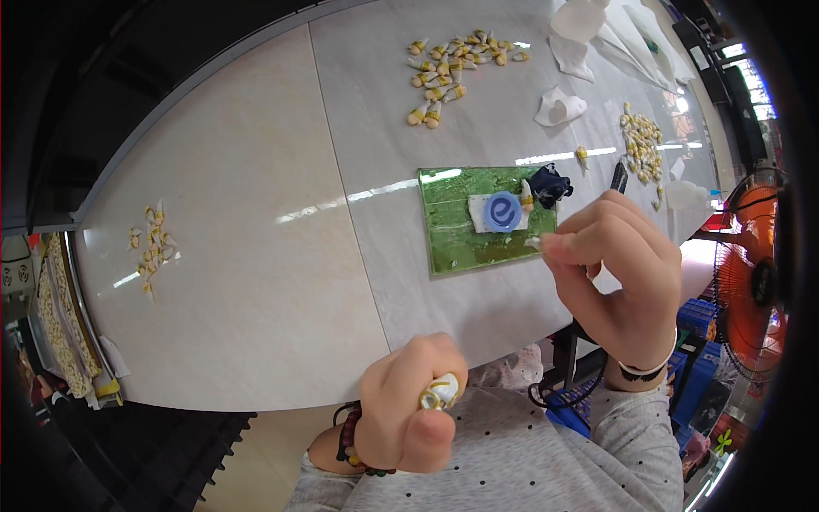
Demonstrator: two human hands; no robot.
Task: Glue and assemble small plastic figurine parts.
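My left hand (401, 410) is closed around a small white and gold figurine (444, 389), held in front of my body below the table edge. My right hand (627, 264) pinches with thumb and forefinger at the right edge of a green board (452, 247). A tiny whitish bit (534, 243) shows at those fingertips; its kind is unclear. On the board, a round blue cup (502, 212) rests on a white pad (478, 215). Beside the cup lies another figurine (526, 198), next to a crumpled dark blue lump (550, 185).
Groups of small white and gold figurines lie at the table's far middle (444, 68), right (641, 141) and left (153, 247). Crumpled white paper (560, 107) and white plastic sheeting (627, 43) lie at the far right. An orange fan (751, 273) stands beyond the right edge.
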